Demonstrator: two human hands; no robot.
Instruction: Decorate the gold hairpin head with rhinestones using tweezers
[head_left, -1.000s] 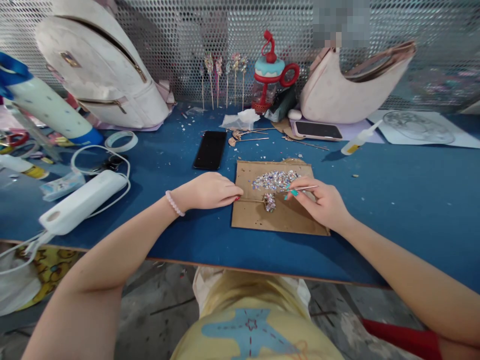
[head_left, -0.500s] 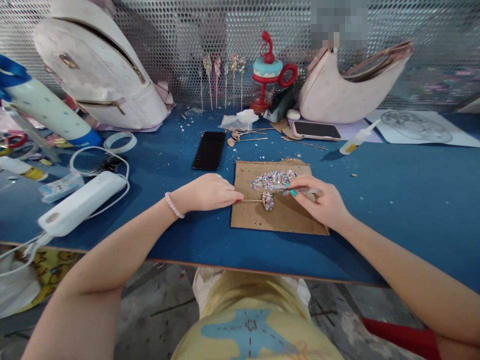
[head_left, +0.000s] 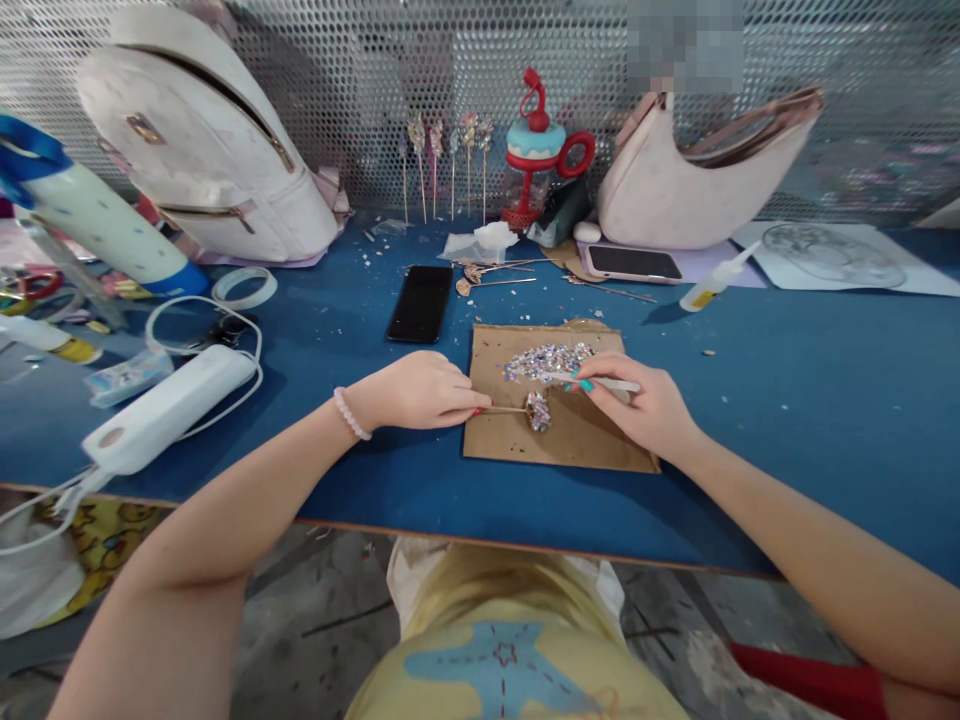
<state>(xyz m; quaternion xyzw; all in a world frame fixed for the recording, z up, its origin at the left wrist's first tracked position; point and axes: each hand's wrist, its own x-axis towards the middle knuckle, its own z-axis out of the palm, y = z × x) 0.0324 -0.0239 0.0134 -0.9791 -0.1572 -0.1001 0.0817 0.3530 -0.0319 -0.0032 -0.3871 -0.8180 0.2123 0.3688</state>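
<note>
My left hand [head_left: 427, 390] is closed on the end of a thin wooden stick [head_left: 508, 409]. At the stick's other end is a rounded head [head_left: 538, 411] covered in glittery pieces, low over a piece of cardboard [head_left: 577, 442]. My right hand [head_left: 645, 400] pinches tweezers [head_left: 613, 383], their tips pointing left at the lower edge of a loose heap of shiny rhinestone-like bits [head_left: 547, 360]. Whether the tips hold a bit is too small to tell. The tweezers and the glittery head are slightly apart.
A black phone [head_left: 420, 304] lies beyond my left hand, and a glue bottle [head_left: 718, 281] stands at right. Several decorated sticks [head_left: 452, 170] stand upright at the back near a red-handled cup [head_left: 534, 145]. A white power strip [head_left: 169, 410] with cables lies at left.
The stick's glittery head has turned and shifted slightly down. The tweezers have rolled a little in my right hand and look brighter. The view has moved slightly.
</note>
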